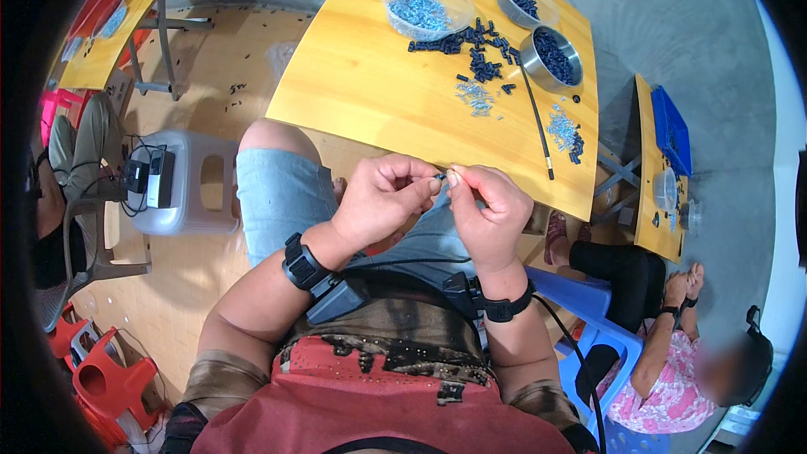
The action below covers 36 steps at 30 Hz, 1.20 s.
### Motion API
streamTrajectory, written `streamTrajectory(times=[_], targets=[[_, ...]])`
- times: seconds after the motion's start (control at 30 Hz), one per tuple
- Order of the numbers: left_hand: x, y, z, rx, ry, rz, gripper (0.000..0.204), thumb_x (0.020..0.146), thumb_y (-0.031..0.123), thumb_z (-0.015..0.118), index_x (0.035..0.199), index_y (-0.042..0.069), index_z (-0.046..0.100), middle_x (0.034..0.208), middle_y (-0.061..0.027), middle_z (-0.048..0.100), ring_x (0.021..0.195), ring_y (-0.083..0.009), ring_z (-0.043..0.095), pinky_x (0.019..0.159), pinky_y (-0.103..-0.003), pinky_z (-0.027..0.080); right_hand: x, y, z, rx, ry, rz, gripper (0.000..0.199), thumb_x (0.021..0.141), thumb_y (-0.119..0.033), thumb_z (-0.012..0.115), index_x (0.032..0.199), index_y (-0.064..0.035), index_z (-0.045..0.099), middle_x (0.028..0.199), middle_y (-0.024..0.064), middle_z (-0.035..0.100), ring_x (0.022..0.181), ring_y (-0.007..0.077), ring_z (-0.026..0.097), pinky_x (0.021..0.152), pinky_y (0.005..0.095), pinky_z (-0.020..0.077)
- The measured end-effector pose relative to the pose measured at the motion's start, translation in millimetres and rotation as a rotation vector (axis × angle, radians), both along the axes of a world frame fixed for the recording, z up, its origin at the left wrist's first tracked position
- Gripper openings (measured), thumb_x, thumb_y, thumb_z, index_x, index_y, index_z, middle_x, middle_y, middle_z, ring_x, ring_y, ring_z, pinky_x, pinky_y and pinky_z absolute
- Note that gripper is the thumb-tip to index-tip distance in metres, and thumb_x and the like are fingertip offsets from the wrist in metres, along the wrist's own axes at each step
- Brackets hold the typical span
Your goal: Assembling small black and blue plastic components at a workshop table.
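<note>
My left hand (380, 200) and my right hand (491, 212) meet above my lap, at the table's near edge. Thumb and forefinger of the left pinch a small dark piece (440, 176), its kind too small to tell. The right fingertips are pressed together against its other end; what they hold, if anything, is hidden. Beyond them on the table lie a pile of small black cylindrical parts (485, 67) and a scatter of tiny clear-silvery pieces (476, 97). A thin black rod (535, 118) with a pale tip slants to the right of these.
On the yellow table (336, 76) stand a clear tub (461, 2) of bluish pieces, another clear tub (546, 10) and a steel bowl (574, 72) of black parts. A grey stool (197, 202) is at left; a co-worker (664, 378) sits at right. A black cable (580, 345) runs beside my right arm.
</note>
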State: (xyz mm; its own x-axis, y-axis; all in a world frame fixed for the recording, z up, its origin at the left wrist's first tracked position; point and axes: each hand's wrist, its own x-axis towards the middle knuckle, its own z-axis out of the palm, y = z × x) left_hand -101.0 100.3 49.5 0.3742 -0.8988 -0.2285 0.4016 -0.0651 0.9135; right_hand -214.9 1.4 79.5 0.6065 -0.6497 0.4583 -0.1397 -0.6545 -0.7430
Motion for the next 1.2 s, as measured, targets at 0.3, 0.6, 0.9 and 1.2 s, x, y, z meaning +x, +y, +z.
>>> streamTrajectory(times=[0.3, 0.6, 0.9, 1.2], targets=[[1.0, 0.2, 5.3, -0.111, 0.035, -0.041, 0.014, 0.085, 0.011, 0.062, 0.095, 0.001, 0.063, 0.074, -0.0004, 0.062, 0.063, -0.0035, 0.056, 0.054, -0.015, 0.044, -9.1, -9.7, 4.2, 0.253, 0.018, 0.018, 0.004, 0.071, 0.001, 0.066, 0.075, 0.0017, 0.065, 0.065, 0.0107, 0.063, 0.056, 0.0154, 0.060, 0.052, 0.0246, 0.0453], [-2.8, 0.5, 5.8, -0.075, -0.064, 0.026, 0.011, 0.085, 0.008, 0.060, 0.091, -0.002, 0.063, 0.071, -0.0021, 0.061, 0.063, -0.0042, 0.054, 0.054, -0.018, 0.044, -5.2, -4.5, 9.8, 0.149, 0.030, 0.013, 0.004, 0.070, 0.002, 0.066, 0.074, 0.0006, 0.065, 0.065, 0.0127, 0.062, 0.056, 0.0211, 0.060, 0.052, 0.0261, 0.0455], [-4.9, 1.5, 5.1, -0.082, -0.092, 0.071, 0.010, 0.085, 0.007, 0.061, 0.090, -0.001, 0.063, 0.069, -0.0012, 0.060, 0.058, -0.0034, 0.051, 0.048, -0.017, 0.042, -1.7, -0.8, 11.0, -0.004, 0.008, 0.046, 0.006, 0.071, 0.002, 0.065, 0.075, 0.0004, 0.064, 0.067, 0.0133, 0.063, 0.058, 0.0221, 0.062, 0.053, 0.0271, 0.0470], [1.5, -0.1, 10.6, -0.046, -0.043, -0.019, 0.015, 0.087, 0.012, 0.059, 0.095, -0.001, 0.062, 0.076, -0.0018, 0.063, 0.064, -0.0053, 0.057, 0.058, -0.019, 0.048, -0.2, -1.4, 6.4, 0.015, 0.041, 0.083, 0.007, 0.071, 0.004, 0.063, 0.078, 0.0020, 0.063, 0.071, 0.0145, 0.063, 0.062, 0.0230, 0.062, 0.056, 0.0271, 0.0479]])
